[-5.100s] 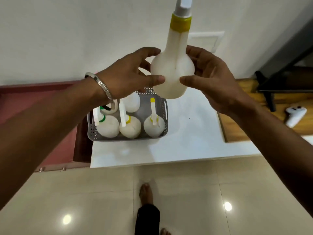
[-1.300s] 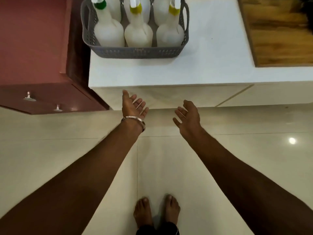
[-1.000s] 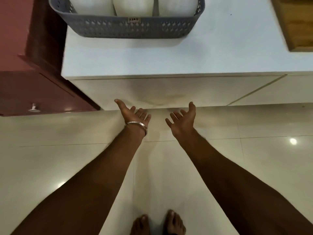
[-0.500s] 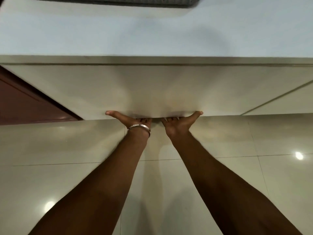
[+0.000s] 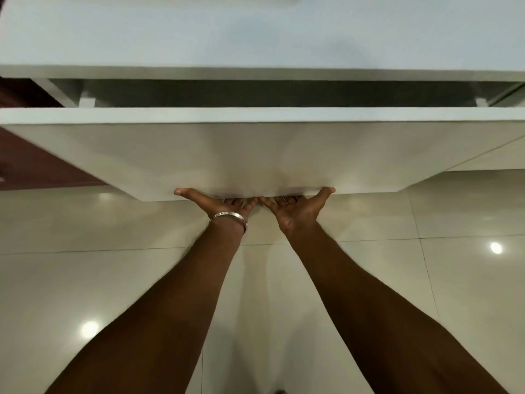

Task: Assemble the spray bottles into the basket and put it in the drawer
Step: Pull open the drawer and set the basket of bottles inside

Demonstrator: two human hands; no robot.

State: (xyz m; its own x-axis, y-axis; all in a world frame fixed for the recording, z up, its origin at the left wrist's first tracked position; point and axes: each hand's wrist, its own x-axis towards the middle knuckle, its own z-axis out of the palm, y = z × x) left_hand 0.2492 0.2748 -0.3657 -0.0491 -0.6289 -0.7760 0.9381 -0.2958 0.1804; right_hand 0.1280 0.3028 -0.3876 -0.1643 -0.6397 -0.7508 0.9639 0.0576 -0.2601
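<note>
Both arms reach up from the bottom of the frame toward the drawer, whose pale front panel fills the middle of the picture. The left hand and the right hand sit side by side, palms up, at the centre of the panel's lower edge, nearly touching each other. On each hand the fingers are hooked under that edge and mostly hidden behind it, while the thumbs spread outward to the left and right along the bottom of the panel, so both hands have hold of the drawer front from below with an open, cupped grip rather than a closed fist. A silver bangle circles the left wrist. The drawer stands partly open: a dark gap shows between the top of its front panel and the underside of the white countertop, which spans the upper part of the frame. Inside the gap only shadow and the white side walls at far left and far right can be made out. The basket and spray bottles are out of view. At the left edge a reddish-brown cabinet shows beside the drawer. A glossy tiled floor covers the lower half, with bright spots of reflected light at lower left and right.
</note>
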